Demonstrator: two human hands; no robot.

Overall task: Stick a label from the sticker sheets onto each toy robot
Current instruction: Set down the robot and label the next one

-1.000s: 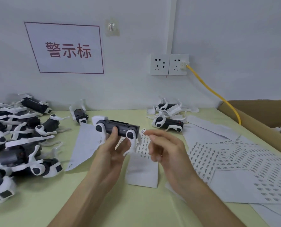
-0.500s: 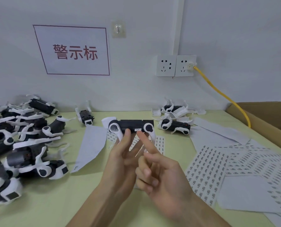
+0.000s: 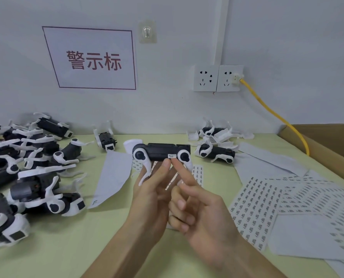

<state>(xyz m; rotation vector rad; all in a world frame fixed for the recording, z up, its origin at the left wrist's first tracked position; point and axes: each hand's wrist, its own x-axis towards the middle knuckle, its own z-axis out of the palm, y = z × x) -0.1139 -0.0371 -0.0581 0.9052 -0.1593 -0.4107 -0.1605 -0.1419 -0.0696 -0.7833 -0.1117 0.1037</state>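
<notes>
My left hand grips a black toy robot with white legs, raised level above the table. A small white label sits on the robot's side, near its right end. My right hand points its index finger up, the tip touching the robot just under the label; its other fingers are curled and hold nothing. Sticker sheets with rows of small labels lie on the table to the right.
A pile of toy robots covers the table's left side. Two more robots lie at the back right. A blank backing sheet lies in the middle. A cardboard box and a yellow cable are at the far right.
My left hand turned the robot level and lifted it. My right hand brought the label to the robot's side; its index finger now rests just below the stuck label.
</notes>
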